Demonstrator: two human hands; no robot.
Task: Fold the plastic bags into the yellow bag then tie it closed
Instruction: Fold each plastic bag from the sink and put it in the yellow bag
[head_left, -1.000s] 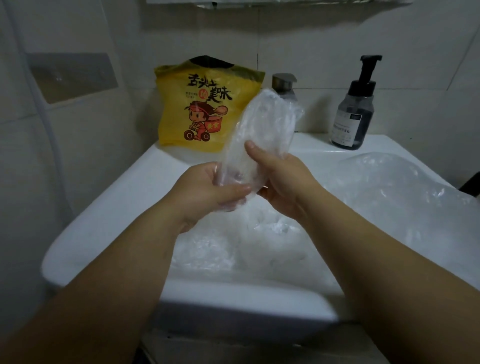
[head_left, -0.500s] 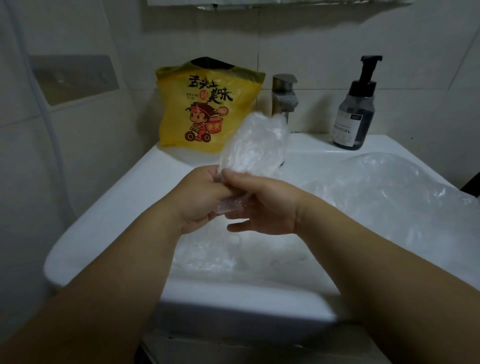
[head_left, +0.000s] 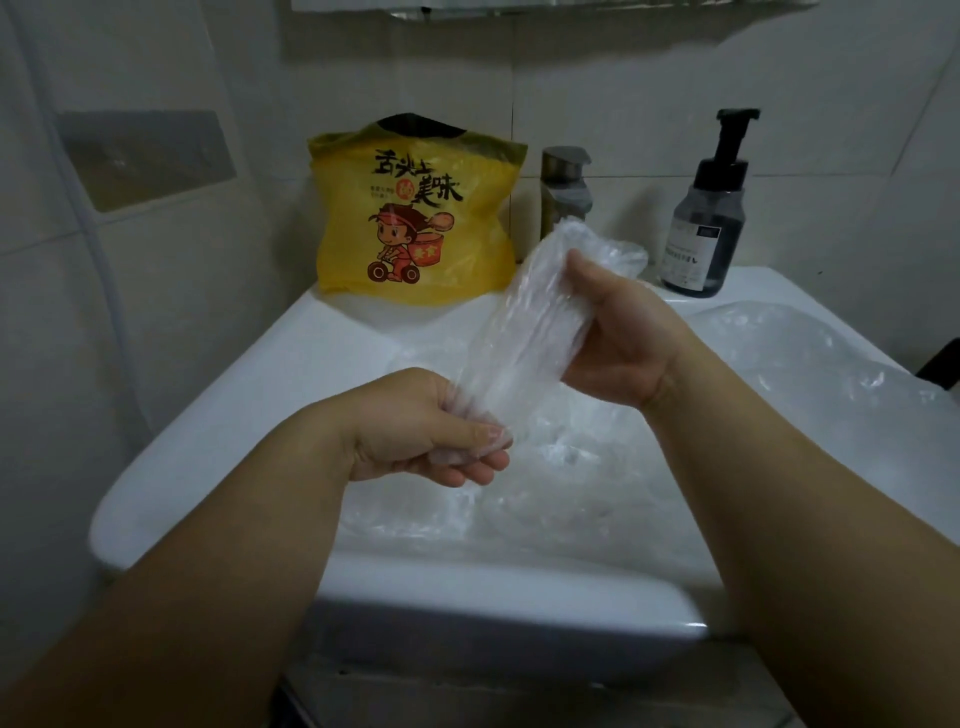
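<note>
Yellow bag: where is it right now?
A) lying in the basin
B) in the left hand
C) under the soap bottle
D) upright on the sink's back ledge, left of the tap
D: the yellow bag stands on the back ledge of the sink by the wall, left of the tap; the left hand and right hand hold only the clear plastic bag.

You face a white sink (head_left: 208, 457) against a pale tiled wall (head_left: 649, 78). On its back rim you see a metal faucet (head_left: 563, 187) and, further right, a dark pump bottle (head_left: 706, 223) standing upright. A grey rectangular panel (head_left: 150, 156) sits on the left wall.
</note>
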